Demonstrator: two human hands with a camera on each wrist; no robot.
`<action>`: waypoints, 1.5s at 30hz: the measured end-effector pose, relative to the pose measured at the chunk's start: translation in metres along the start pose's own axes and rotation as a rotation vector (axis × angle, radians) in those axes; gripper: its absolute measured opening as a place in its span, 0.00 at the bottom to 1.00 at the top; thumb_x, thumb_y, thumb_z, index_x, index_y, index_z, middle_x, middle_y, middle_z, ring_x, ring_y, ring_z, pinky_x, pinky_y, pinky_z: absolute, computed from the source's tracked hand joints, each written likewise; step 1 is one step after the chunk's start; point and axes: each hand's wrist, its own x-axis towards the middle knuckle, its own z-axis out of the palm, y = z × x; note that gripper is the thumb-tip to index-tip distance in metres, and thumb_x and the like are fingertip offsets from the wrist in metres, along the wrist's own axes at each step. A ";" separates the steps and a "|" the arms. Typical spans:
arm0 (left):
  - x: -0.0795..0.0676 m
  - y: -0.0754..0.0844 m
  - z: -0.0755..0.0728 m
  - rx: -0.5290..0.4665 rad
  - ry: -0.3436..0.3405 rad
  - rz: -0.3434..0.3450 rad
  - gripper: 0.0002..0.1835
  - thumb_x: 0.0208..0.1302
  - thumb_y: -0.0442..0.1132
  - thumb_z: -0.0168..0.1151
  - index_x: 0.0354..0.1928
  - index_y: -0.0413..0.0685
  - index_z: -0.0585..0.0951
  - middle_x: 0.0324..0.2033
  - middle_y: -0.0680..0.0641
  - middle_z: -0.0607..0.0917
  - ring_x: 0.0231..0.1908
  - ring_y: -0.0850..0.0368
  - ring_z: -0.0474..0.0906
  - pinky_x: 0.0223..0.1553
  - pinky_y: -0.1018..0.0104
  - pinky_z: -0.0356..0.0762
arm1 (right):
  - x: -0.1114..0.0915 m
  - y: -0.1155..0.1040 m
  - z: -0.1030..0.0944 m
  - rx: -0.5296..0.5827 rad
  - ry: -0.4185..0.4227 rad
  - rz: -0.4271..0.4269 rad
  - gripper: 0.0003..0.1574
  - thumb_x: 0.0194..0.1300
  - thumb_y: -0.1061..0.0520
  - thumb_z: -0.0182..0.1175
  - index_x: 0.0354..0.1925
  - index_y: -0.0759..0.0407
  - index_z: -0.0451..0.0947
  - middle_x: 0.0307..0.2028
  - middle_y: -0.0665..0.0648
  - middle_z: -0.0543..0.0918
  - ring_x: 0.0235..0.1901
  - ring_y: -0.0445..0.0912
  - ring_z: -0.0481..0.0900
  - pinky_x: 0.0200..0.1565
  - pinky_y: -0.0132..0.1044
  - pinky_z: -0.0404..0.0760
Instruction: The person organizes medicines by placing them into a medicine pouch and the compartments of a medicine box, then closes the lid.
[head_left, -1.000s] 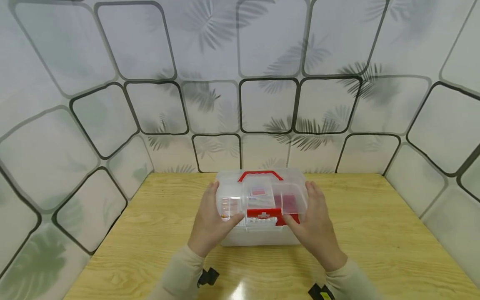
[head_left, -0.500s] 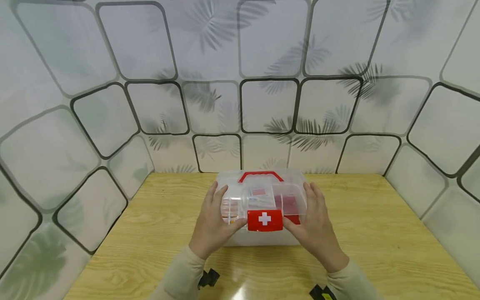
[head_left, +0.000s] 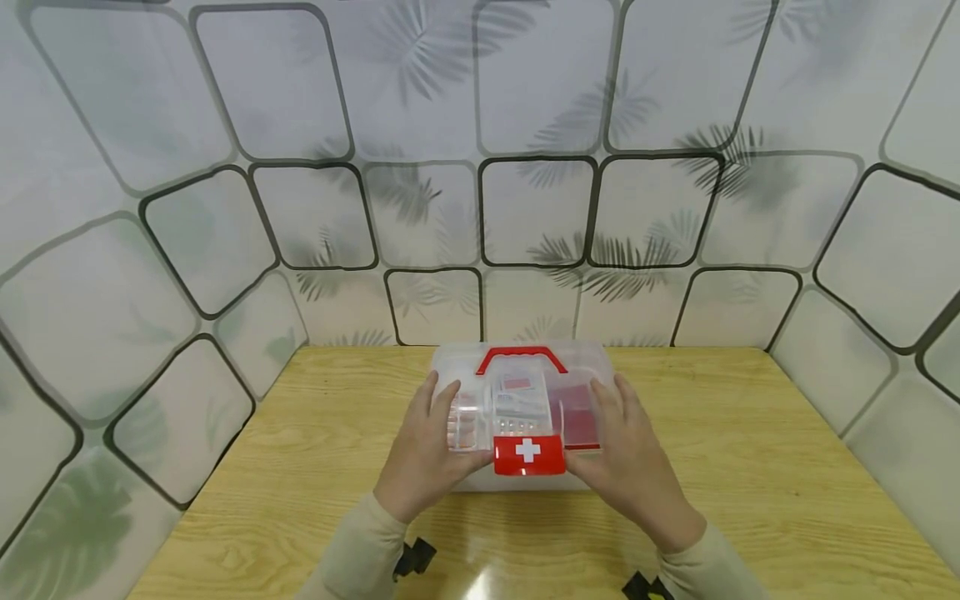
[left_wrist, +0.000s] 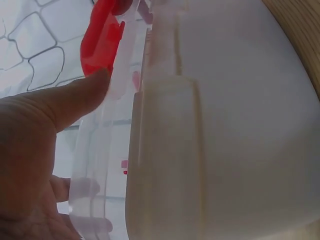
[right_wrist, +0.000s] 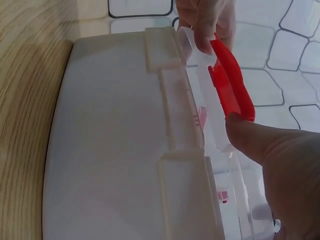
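A clear plastic first-aid box point(head_left: 517, 483) stands on the table, its white base facing me and a red carry handle point(head_left: 522, 350) lying on the lid point(head_left: 465, 367). In both wrist views a narrow gap shows between lid and base. My left hand point(head_left: 420, 454) grips the lid's left side, thumb at the left edge of the red latch point(head_left: 528, 456) with a white cross. On the right side my right hand point(head_left: 633, 467) grips the lid likewise, its thumb at the latch's right edge. Blister packs and a dark red packet point(head_left: 577, 415) show through the lid.
The box rests on a light wood-grain table point(head_left: 750, 467), near its back edge. Patterned cloth walls point(head_left: 536, 212) with leaf prints enclose the table behind and at both sides. Black wrist mounts point(head_left: 414, 557) sit at the sleeves.
The lid has come down toward the base, both hands moving slightly down with it. The red latch has swung from edge-on to facing me, its white cross now fully visible.
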 end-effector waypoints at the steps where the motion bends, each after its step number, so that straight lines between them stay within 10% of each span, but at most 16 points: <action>1: 0.000 -0.001 0.000 0.016 -0.002 0.009 0.51 0.40 0.54 0.80 0.65 0.41 0.67 0.69 0.36 0.59 0.65 0.38 0.59 0.54 0.45 0.73 | -0.001 0.000 0.000 0.001 -0.006 -0.001 0.56 0.45 0.48 0.71 0.68 0.62 0.59 0.68 0.71 0.55 0.60 0.66 0.63 0.46 0.64 0.75; 33: 0.002 -0.009 0.004 0.201 0.025 0.103 0.46 0.37 0.54 0.81 0.60 0.44 0.72 0.62 0.33 0.67 0.59 0.36 0.67 0.55 0.45 0.72 | -0.004 0.004 0.003 -0.157 -0.099 -0.022 0.63 0.46 0.41 0.75 0.71 0.59 0.54 0.69 0.71 0.53 0.63 0.67 0.60 0.50 0.63 0.73; 45: 0.001 -0.003 0.001 0.200 -0.017 0.298 0.37 0.52 0.45 0.68 0.64 0.38 0.70 0.64 0.40 0.71 0.67 0.42 0.62 0.65 0.46 0.59 | 0.002 0.019 -0.010 -0.180 -0.132 -0.277 0.47 0.60 0.50 0.62 0.69 0.70 0.56 0.70 0.67 0.58 0.70 0.62 0.52 0.63 0.61 0.59</action>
